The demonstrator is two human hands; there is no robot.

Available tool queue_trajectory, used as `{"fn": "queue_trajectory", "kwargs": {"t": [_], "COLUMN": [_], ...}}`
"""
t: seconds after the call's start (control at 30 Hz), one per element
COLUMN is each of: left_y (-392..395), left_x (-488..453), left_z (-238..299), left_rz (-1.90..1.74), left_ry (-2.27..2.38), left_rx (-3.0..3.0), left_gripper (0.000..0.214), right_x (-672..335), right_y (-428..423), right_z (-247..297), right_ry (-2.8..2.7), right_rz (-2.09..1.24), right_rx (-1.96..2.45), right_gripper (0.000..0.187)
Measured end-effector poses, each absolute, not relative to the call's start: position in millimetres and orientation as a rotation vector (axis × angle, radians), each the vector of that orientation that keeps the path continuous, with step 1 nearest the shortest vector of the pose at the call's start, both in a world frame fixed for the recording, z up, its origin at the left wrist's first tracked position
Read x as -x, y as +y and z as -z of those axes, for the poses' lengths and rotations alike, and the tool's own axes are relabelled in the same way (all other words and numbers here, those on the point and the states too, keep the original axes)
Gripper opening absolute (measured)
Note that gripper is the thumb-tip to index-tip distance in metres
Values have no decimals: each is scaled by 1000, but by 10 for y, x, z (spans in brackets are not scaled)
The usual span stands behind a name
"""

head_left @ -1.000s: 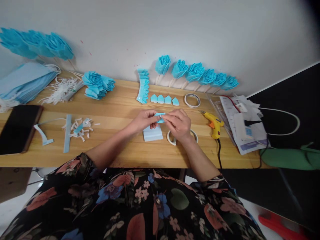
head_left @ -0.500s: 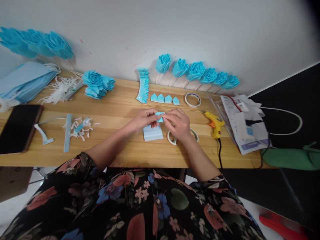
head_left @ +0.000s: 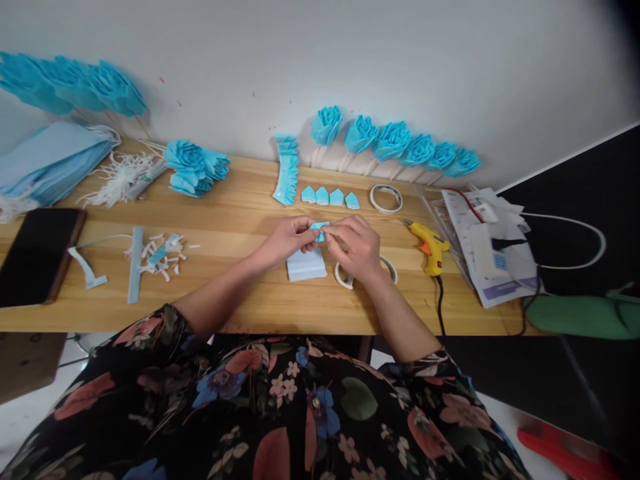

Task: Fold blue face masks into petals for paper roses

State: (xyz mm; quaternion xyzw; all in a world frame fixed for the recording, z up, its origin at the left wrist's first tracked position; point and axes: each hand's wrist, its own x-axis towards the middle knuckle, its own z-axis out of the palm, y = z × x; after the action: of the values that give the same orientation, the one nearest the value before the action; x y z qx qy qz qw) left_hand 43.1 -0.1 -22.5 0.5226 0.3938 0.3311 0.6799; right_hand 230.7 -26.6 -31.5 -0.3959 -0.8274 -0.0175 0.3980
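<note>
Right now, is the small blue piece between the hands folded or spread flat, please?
Folded: the blue piece, pinched by the left hand and right hand, shows a small creased, angular shape.

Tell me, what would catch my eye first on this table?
Probably the blue paper roses lined up against the wall at the back. Next, at the table's middle, the left hand and right hand pinch a small blue folded piece together. A yellow glue gun lies just to their right.
</note>
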Motion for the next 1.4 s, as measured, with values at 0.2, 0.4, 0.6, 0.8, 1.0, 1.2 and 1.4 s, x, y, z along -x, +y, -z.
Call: {"fn": "queue_trajectory", "kwargs": {"t": [0.2,0.4,0.6,0.8,1.0,1.2,1.4], "left_y": [13,38,32,5,-19,-32,-14], "left_x": [-437,-429,-407,-390,-394,-447,-446], "left_z": [254,299,244,228,232,295,353], "left_rz": [-768,-847,-803,-728,-730,-761,-768], "left_ry": [894,904,889,901,873,849,875], "left_rx": [-1160,-1037,-1150,-1378,-1449,-1427,-1395], "left_gripper": [17,16,17,17,14,18,12], "right_x": [-2273,-2257,-2317,-2386,-2300,-2279,-2293], "right_y": [-283,-316,-317,-291,-291,-282,-271], "right_z": [298,319,243,237,294,359,376], "right_ry": [-2111,-2173,-1948,-1831,-1820,-1648,-1579], "right_rz": [88,122,-79,-661,-709,-849,-915], "right_rx": [1026,1088,1104,1136,1165,1154,1132], "right_gripper": [20,27,28,38,37,36,39]}}
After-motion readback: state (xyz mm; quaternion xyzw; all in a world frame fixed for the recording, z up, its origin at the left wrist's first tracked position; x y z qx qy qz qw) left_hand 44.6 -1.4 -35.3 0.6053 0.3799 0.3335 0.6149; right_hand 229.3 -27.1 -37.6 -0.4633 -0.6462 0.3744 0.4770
